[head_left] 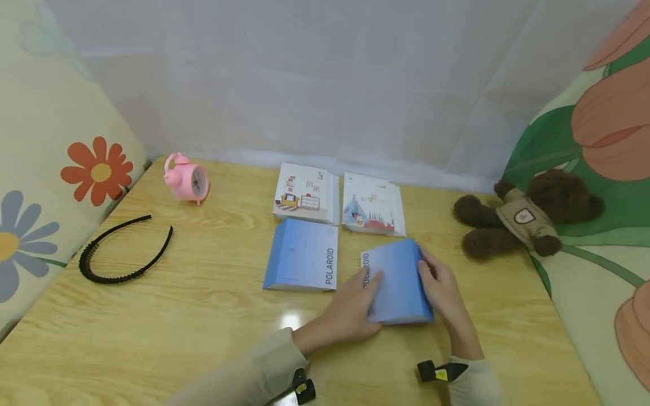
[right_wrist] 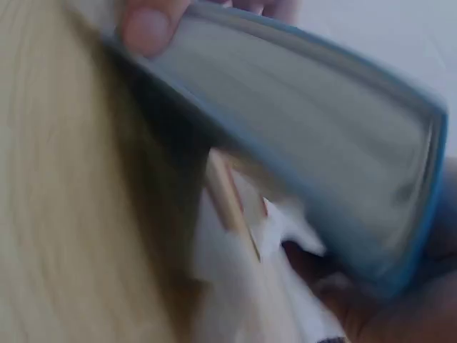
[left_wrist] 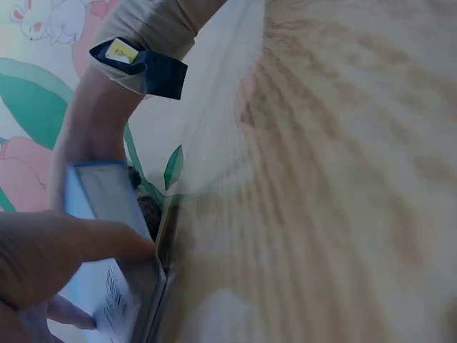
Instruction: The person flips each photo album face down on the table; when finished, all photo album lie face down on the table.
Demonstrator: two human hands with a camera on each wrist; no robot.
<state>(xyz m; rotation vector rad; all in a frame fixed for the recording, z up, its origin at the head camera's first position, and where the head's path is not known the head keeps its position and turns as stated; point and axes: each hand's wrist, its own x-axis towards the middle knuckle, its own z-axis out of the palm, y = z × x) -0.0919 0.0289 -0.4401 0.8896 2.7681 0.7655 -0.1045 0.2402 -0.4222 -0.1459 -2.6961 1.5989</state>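
A blue Polaroid album (head_left: 399, 280) lies on the wooden table (head_left: 203, 316), held between both hands. My left hand (head_left: 355, 307) grips its left edge, fingers lying over the cover. My right hand (head_left: 440, 285) grips its right edge. In the left wrist view the album (left_wrist: 107, 207) stands tilted, with my left hand's fingers (left_wrist: 78, 243) on it. The right wrist view shows the album's page edge (right_wrist: 300, 150) lifted off the table, a thumb (right_wrist: 146, 25) on its top.
A second blue Polaroid album (head_left: 302, 255) lies to the left. Behind are two illustrated white albums (head_left: 306, 193) (head_left: 372, 204). A pink alarm clock (head_left: 187, 179) and a black headband (head_left: 122, 251) sit at left, a brown teddy bear (head_left: 523, 217) at right.
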